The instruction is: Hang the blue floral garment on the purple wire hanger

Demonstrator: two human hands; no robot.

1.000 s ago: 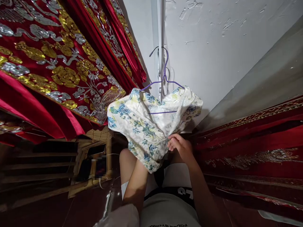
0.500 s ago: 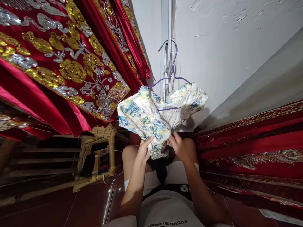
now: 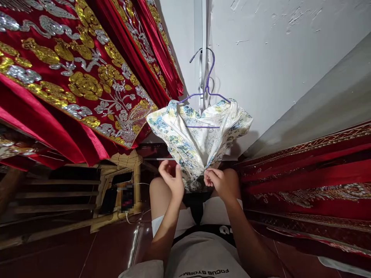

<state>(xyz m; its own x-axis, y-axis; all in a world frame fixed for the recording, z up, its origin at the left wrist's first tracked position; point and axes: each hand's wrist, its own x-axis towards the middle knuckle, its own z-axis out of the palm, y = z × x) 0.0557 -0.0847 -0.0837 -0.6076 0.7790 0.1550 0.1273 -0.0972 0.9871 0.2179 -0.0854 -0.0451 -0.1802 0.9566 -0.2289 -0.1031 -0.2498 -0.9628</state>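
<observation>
A white blouse (image 3: 185, 144) with blue and yellow flowers hangs in front of me on a purple hanger (image 3: 207, 90). Its front is parted in a deep V that narrows to a point low down, and the lower part is gathered. My left hand (image 3: 173, 178) is off the cloth at its left side, fingers spread and curved, holding nothing. At the bottom of the V, my right hand (image 3: 215, 179) has its fingers closed in a pinch at the blouse's front edge. Any small part between those fingertips is hidden.
Red cloth with gold and silver sequins (image 3: 87, 85) hangs at the left. More red beaded cloth (image 3: 319, 185) is along the right. A bamboo rack (image 3: 95, 216) with a phone (image 3: 127, 197) stands lower left. Behind the hanger is a white wall (image 3: 261, 58).
My left hand has let go of the blouse and moved left with its fingers opened. My right hand has shifted slightly down at the front edge. The blouse hangs straighter, its V wider.
</observation>
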